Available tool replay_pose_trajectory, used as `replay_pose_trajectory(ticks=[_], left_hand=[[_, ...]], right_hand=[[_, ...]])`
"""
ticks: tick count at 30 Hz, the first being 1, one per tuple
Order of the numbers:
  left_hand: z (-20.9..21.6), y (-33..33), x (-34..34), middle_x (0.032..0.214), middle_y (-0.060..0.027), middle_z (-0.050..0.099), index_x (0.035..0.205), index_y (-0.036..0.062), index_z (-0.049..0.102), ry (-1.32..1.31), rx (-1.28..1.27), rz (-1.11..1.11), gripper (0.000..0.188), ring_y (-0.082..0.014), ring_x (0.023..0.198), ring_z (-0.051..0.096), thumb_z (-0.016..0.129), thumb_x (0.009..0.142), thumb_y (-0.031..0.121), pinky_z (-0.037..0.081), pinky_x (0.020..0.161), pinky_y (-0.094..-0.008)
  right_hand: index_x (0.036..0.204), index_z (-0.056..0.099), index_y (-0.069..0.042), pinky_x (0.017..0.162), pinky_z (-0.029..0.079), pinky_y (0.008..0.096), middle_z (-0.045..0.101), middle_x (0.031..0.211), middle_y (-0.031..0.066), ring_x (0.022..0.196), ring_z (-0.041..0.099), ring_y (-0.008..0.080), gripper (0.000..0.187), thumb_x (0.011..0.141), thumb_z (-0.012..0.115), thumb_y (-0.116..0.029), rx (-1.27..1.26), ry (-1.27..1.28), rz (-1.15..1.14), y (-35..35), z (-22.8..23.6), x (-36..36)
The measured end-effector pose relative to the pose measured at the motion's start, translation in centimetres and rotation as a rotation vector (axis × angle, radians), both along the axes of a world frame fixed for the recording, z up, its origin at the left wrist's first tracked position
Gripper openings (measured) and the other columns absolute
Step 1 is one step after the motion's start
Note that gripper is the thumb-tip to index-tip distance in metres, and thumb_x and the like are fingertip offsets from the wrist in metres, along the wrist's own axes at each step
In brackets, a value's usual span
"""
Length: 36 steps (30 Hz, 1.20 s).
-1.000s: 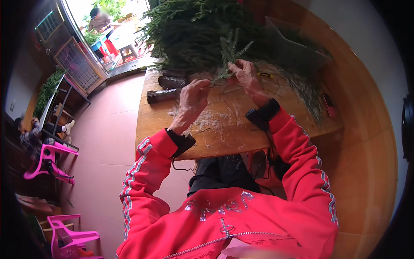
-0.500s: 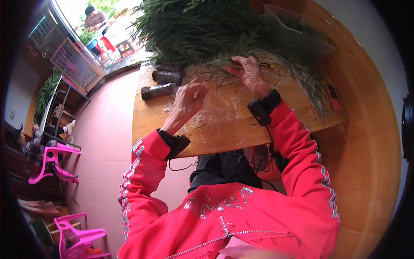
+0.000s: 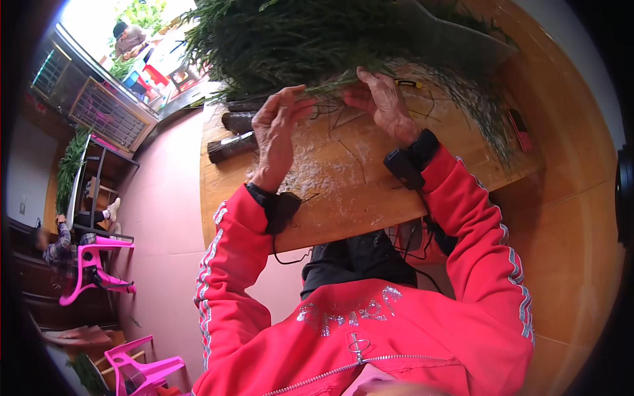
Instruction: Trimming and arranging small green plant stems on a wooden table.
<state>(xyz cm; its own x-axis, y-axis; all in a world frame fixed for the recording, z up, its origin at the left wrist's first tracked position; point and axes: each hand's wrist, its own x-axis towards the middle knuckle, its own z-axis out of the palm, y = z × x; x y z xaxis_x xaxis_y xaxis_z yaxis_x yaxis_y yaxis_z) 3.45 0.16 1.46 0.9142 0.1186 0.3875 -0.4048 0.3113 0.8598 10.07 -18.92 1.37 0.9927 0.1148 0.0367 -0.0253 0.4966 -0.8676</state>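
A thin green sprig runs between my two hands, just in front of the big heap of green foliage. My right hand pinches it at its right part with thumb and fingers. At its left end, my left hand has thumb and forefinger closed on it, the other fingers bent loosely beneath. Beside my left hand lie dark bundles of thin stems or wires. Several loose thin dark stems are scattered on the wooden table under my hands.
The foliage heap covers the table's far side, with a clear plastic sheet or bin over its right part. A yellow-black cutter and a red phone-like object lie to the right. Pink stools and two people are at left.
My left hand has risen from over the table's middle to the sprig beside my right hand. My right hand stays almost in place. The whole view has shifted slightly.
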Motion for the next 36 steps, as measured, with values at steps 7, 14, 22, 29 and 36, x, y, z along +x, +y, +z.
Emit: replay_pose_trajectory(ticks=[7,14,22,29,36], left_hand=[[-0.5,0.5,-0.1,0.109,-0.0104,0.064,0.108,0.0014,0.059,0.018,0.006,-0.060,0.028,-0.0183,0.091,0.066,0.049,0.099,0.026,0.053,0.081,-0.0295],[-0.5,0.5,-0.5,0.111,-0.0133,0.063,0.108,0.0023,0.057,0.031,0.094,-0.125,0.031,-0.0199,0.091,0.066,0.045,0.100,0.030,0.052,0.084,-0.0320],[-0.3,0.7,-0.9,0.108,-0.0112,0.064,0.109,0.0041,0.057,0.074,0.019,-0.179,0.030,-0.0165,0.085,0.065,0.046,0.100,0.031,0.051,0.080,-0.0296],[-1.1,2.1,-0.3,0.092,-0.0052,0.062,0.108,0.0048,0.058,0.085,-0.173,-0.406,0.029,-0.0121,0.074,0.059,0.047,0.100,0.030,0.049,0.071,-0.0278],[-1.4,1.5,-0.2,0.091,-0.0049,0.061,0.106,0.0044,0.059,0.087,-0.161,-0.373,0.030,-0.0132,0.087,0.060,0.048,0.099,0.032,0.049,0.079,-0.0307]], right_hand=[[0.102,0.060,-0.006,0.065,0.057,0.0333,0.059,0.094,0.0030,0.073,0.063,0.0182,0.025,0.086,0.066,-0.023,-0.036,-0.005,-0.031,-0.3,-1.2,1.0],[0.099,0.062,-0.007,0.056,0.054,0.0294,0.060,0.089,0.0005,0.070,0.061,0.0137,0.021,0.087,0.065,-0.023,-0.150,-0.034,-0.087,-0.8,-1.1,1.6],[0.103,0.062,-0.008,0.057,0.055,0.0288,0.064,0.088,0.0013,0.076,0.065,0.0118,0.018,0.089,0.064,-0.018,-0.281,-0.200,0.063,-1.1,-0.9,0.9],[0.100,0.060,-0.006,0.061,0.057,0.0302,0.063,0.086,0.0017,0.076,0.065,0.0123,0.015,0.089,0.064,-0.014,-0.200,-0.227,0.148,0.8,-0.3,-0.4],[0.099,0.060,-0.006,0.058,0.054,0.0272,0.061,0.083,-0.0004,0.073,0.065,0.0119,0.014,0.088,0.065,-0.012,-0.250,-0.266,0.164,0.6,-1.0,0.1]])
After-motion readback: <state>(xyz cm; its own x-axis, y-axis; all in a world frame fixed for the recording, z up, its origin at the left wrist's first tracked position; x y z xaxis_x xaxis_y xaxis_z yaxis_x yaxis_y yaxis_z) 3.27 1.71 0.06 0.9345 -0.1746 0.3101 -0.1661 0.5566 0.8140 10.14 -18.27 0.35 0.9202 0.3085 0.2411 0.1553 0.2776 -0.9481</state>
